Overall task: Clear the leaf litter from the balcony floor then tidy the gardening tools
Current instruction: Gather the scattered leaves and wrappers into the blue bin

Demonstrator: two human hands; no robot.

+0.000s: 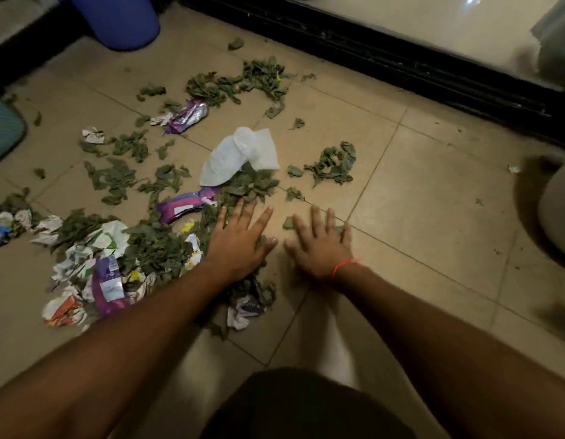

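Green leaf litter (160, 245) lies scattered across the tiled floor (433, 201), mixed with torn wrappers (107, 280). The left hand (240, 239) and right hand (319, 245) press flat, fingers spread, gripping nothing. The right palm may cover a leaf. Raking carelessly could leave the far clump (333, 163) behind, or drag wrappers along.

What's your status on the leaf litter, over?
Left hand and right hand open, flat on floor. Leaf litter mostly uncollected. Wrappers and white bag mixed in.
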